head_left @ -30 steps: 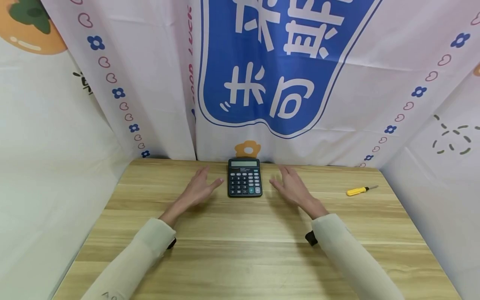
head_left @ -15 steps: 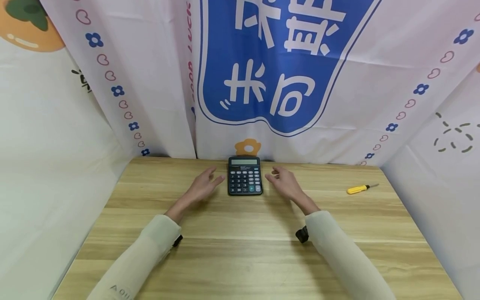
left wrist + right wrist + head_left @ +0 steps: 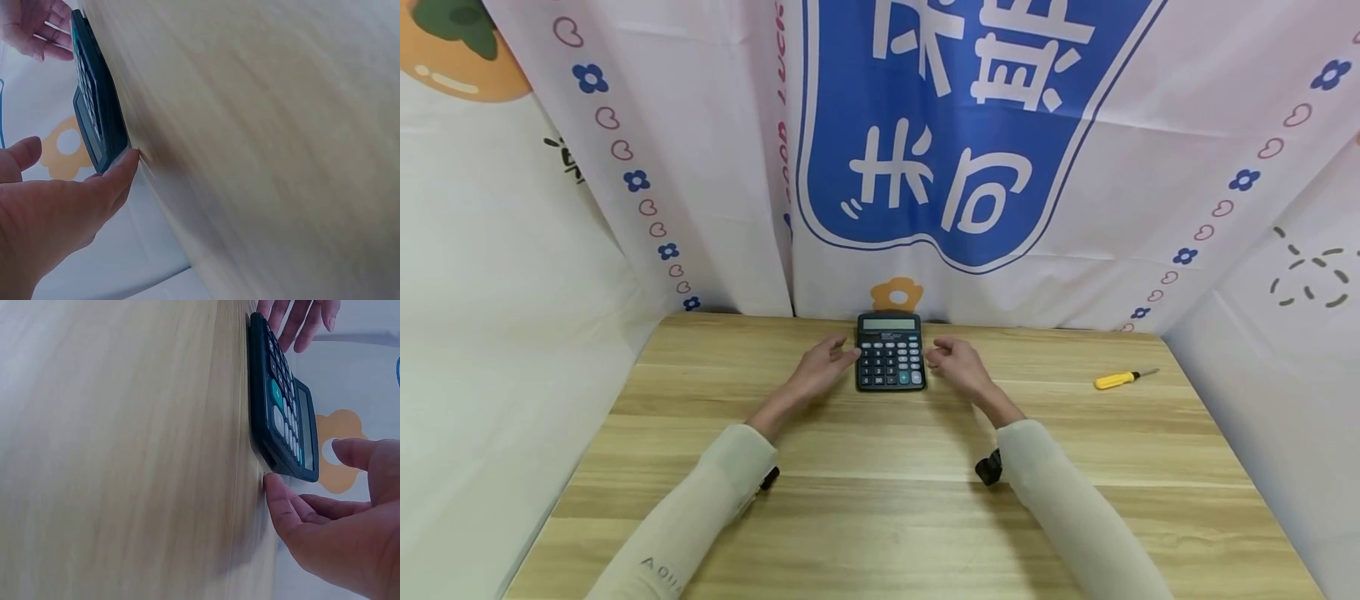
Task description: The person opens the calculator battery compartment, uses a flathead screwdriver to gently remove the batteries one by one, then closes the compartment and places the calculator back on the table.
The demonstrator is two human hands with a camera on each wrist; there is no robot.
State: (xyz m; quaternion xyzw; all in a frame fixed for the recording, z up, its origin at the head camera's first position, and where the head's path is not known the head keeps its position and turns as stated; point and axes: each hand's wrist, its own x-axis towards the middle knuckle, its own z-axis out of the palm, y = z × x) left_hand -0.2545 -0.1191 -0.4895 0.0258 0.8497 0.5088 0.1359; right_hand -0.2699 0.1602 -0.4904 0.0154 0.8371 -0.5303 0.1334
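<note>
A dark calculator with a grey display lies face up at the table's back edge. Beside its left side is my left hand, thumb apart from the fingers. In the left wrist view that hand's fingertips are right at the calculator's edge; whether they touch cannot be told. My right hand is at the opposite side, thumb raised. Its fingertips rest low by the calculator's side in the right wrist view, close to the tabletop. Neither hand grips it.
A yellow-handled screwdriver lies on the wooden table at the right. A printed white cloth hangs right behind the table's back edge, and cloth walls stand at both sides.
Both hands have moved inward towards the calculator from left and right, and their fingers have bent a little more. The calculator and the screwdriver have stayed in place.
</note>
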